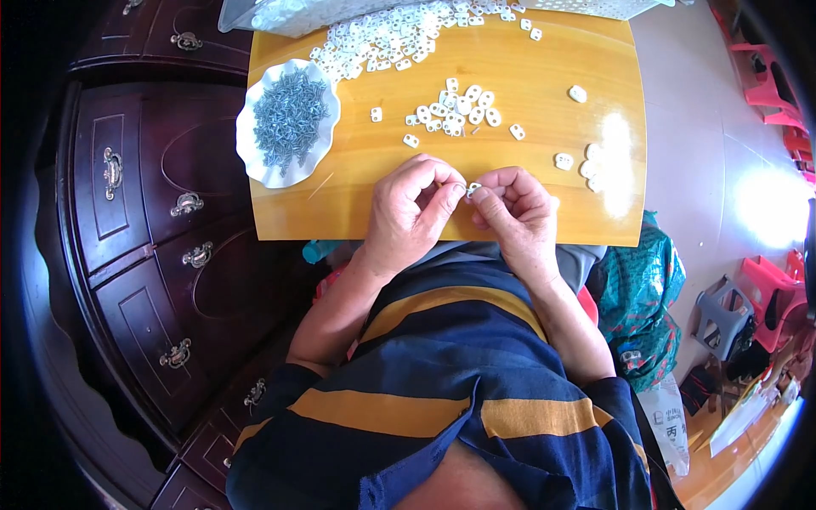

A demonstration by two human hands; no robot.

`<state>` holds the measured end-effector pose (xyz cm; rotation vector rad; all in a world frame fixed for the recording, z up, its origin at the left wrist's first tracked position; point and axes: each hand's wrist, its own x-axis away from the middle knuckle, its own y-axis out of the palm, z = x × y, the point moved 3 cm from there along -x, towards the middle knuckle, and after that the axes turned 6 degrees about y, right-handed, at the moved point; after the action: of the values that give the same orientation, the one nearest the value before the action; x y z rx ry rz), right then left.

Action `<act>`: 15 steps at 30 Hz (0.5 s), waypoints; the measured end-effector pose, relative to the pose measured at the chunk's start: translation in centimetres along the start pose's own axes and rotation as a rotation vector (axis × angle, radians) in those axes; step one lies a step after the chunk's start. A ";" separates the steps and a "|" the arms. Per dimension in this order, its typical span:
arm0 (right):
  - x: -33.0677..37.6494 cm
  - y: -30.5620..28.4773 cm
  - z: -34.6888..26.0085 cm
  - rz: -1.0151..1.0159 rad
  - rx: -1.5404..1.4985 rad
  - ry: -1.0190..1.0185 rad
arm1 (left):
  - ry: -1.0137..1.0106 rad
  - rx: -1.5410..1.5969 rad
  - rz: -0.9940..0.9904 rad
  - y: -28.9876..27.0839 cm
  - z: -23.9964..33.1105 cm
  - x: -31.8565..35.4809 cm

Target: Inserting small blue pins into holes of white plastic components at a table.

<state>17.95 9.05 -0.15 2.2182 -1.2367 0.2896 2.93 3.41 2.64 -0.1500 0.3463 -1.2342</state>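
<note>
Close to the table's near edge, my right hand [517, 211] pinches a small white plastic piece [474, 188] with holes between thumb and forefinger. My left hand [412, 212] meets it from the other side, its thumb and forefinger pressed together at the piece; anything tiny between those fingertips is hidden. Just beyond the hands lies a loose cluster of white two-holed pieces [463, 106], some oval and some smaller and squarer. To the left, a white wavy-rimmed bowl [246, 149] holds many small grey metal screws [291, 115].
A heap of small white pieces [382, 38] spreads along the far side of the wooden table [357, 200], before a grey container [280, 15]. More oval pieces [592, 166] sit at the right. Dark wooden drawers [119, 195] flank the left; a green bag [642, 289] stands right.
</note>
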 end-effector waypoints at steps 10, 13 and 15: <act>-0.1 -0.1 0.1 0.000 0.008 -0.015 | 0.021 -0.060 -0.021 0.2 0.4 -0.2; -0.1 -0.1 0.1 -0.002 0.029 -0.023 | 0.017 -0.064 -0.024 0.3 0.1 -0.1; -0.1 0.0 0.1 -0.001 0.031 -0.023 | 0.010 -0.055 -0.023 0.3 0.2 -0.3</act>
<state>17.91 9.12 -0.28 2.2542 -1.2510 0.2858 3.17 3.75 2.78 -0.1956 0.3888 -1.2490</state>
